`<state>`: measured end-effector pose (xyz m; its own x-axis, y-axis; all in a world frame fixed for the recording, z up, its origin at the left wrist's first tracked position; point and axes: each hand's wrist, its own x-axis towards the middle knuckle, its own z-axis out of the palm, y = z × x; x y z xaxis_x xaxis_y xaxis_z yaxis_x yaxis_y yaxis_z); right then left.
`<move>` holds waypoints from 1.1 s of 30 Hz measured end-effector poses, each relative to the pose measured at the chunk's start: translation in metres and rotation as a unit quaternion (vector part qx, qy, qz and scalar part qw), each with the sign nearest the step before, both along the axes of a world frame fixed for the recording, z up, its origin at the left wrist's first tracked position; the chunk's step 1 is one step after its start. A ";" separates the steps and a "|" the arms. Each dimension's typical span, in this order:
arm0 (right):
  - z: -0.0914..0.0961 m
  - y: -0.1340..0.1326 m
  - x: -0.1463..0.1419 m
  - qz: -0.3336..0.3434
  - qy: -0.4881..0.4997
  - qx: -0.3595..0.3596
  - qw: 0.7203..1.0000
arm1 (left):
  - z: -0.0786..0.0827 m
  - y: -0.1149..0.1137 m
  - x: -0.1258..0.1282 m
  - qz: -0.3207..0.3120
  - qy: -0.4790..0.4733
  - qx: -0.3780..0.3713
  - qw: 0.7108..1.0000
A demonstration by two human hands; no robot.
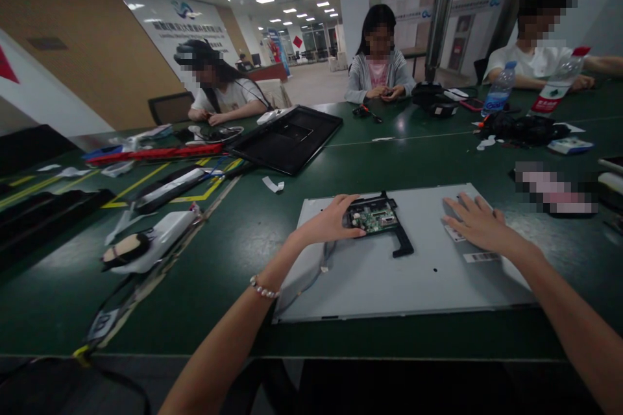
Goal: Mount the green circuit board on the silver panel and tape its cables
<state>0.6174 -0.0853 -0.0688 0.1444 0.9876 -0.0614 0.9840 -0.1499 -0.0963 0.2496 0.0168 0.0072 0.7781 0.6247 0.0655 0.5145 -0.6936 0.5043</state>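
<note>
A grey metal panel [389, 272] lies flat on the green table [233, 240] in front of me. On its far middle sits a green circuit board [374, 216] in a black bracket [402, 241]. My left hand [331, 220] reaches to the board's left edge, thumb and fingers closed on it; a bead bracelet is on that wrist. My right hand [479, 224] lies flat on the panel's right part with fingers spread, beside white barcode labels [481, 257]. A thin cable [311, 275] trails off the panel's left side.
A black monitor back cover [289, 136] lies at the far centre. Red and black strips, brackets and tape [156, 154] fill the left side. Water bottles [499, 91] and a black bundle [520, 128] stand far right. Three people sit across the table.
</note>
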 end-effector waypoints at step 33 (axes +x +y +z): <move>0.000 0.000 0.005 0.013 -0.005 -0.018 1.000 | -0.015 -0.005 0.009 -0.072 -0.004 -0.085 0.994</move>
<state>0.6220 -0.0854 -0.0688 0.1195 0.9883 -0.0949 0.9885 -0.1274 -0.0818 0.2587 0.0113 -0.0075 0.8604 0.5090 -0.0261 0.4118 -0.6641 0.6241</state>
